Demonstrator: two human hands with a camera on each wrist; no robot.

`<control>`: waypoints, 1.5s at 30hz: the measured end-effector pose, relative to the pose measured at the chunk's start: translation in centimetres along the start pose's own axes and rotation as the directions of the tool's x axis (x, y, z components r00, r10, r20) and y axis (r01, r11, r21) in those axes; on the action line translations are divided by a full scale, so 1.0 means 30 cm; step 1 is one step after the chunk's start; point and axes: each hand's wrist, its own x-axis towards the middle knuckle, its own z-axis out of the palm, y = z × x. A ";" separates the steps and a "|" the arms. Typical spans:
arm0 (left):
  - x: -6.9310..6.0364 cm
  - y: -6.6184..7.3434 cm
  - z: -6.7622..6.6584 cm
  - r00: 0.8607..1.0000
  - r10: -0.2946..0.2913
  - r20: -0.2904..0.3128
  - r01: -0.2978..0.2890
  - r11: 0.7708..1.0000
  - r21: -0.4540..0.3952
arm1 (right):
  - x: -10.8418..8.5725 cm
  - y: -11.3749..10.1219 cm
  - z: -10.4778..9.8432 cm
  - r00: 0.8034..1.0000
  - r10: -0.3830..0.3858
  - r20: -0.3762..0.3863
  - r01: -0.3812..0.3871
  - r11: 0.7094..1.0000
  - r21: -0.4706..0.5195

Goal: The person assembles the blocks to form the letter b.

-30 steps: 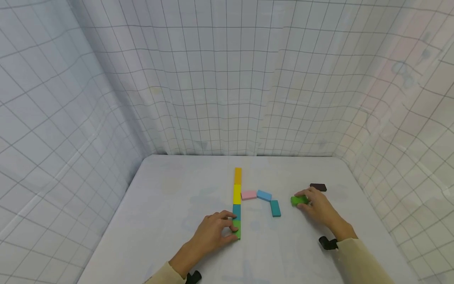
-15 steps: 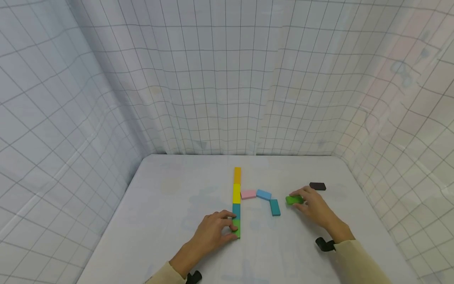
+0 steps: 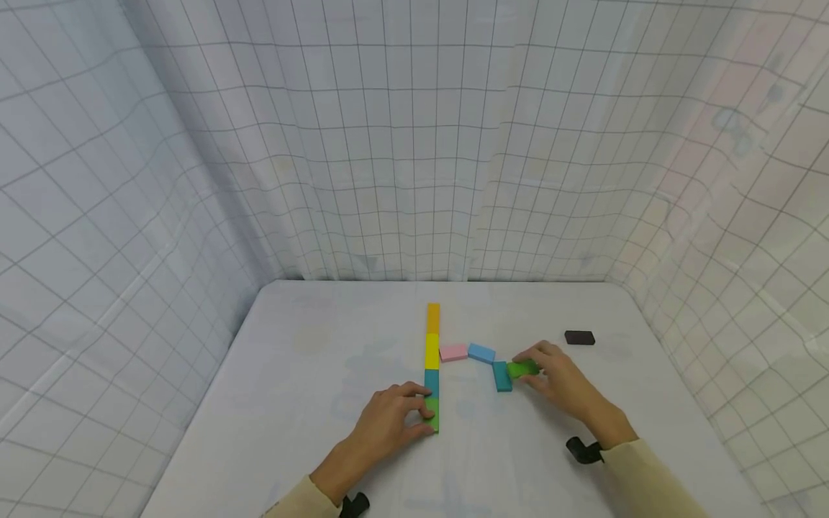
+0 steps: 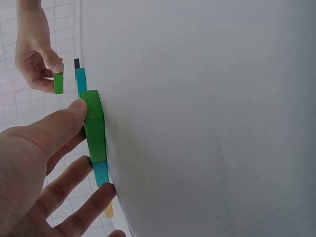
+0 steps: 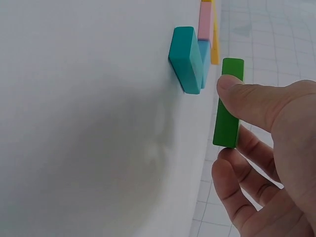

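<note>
My right hand (image 3: 562, 379) pinches a green block (image 5: 228, 108) between thumb and fingers. The right wrist view shows that block raised off the table, close to a teal block (image 5: 186, 59). My left hand (image 3: 388, 423) rests along the left side of a straight column of blocks. Its thumb touches the near green block (image 4: 95, 133), while other fingers (image 4: 101, 195) lie by the blue-teal block (image 3: 432, 383). Farther up that column come a yellow block (image 3: 432, 351) and an orange block (image 3: 433, 318).
From the yellow block a pink block (image 3: 453, 352) and a light blue block (image 3: 481, 353) curve rightward to the teal block. A dark block (image 3: 579, 337) lies alone at the right. Gridded white curtains (image 3: 414, 144) surround the white table (image 3: 311, 374).
My right hand has carried the green block leftward, from beyond the teal block to right beside or over its edge. My left hand has stayed in place.
</note>
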 end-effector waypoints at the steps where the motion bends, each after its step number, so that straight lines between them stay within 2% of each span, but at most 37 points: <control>1: -0.001 0.001 -0.001 1.000 0.003 -0.002 -0.003 1.000 -0.002 | -0.001 -0.007 0.003 1.000 -0.008 0.000 0.008 1.000 -0.002; 5: -0.002 0.003 -0.001 1.000 0.022 -0.014 -0.022 1.000 0.003 | -0.005 -0.033 0.017 1.000 -0.002 0.022 0.002 1.000 -0.007; 9: -0.001 0.004 0.000 1.000 0.015 -0.005 -0.015 1.000 0.008 | -0.006 -0.054 0.033 0.999 0.009 0.050 -0.008 1.000 -0.018; 12: 0.001 0.005 0.000 1.000 0.002 0.008 -0.002 1.000 0.019 | -0.003 -0.070 0.046 0.998 -0.015 0.061 0.016 1.000 -0.019; 19: 0.000 0.010 -0.006 1.000 0.029 0.002 -0.029 0.999 0.033 | 0.003 -0.111 0.086 0.992 -0.055 0.112 0.060 0.997 -0.041; 31: 0.007 0.012 -0.020 1.000 0.028 0.011 -0.028 0.998 0.057 | 0.029 -0.183 0.134 0.979 -0.031 0.199 0.043 0.997 -0.056; 40: 0.003 0.012 -0.010 1.000 0.023 0.006 -0.024 0.997 0.067 | 0.035 -0.222 0.171 0.969 -0.109 0.222 0.116 0.993 -0.018; 45: 0.001 0.017 -0.007 1.000 0.018 0.009 -0.018 0.997 0.082 | 0.033 -0.235 0.198 0.963 -0.118 0.244 0.128 0.991 -0.026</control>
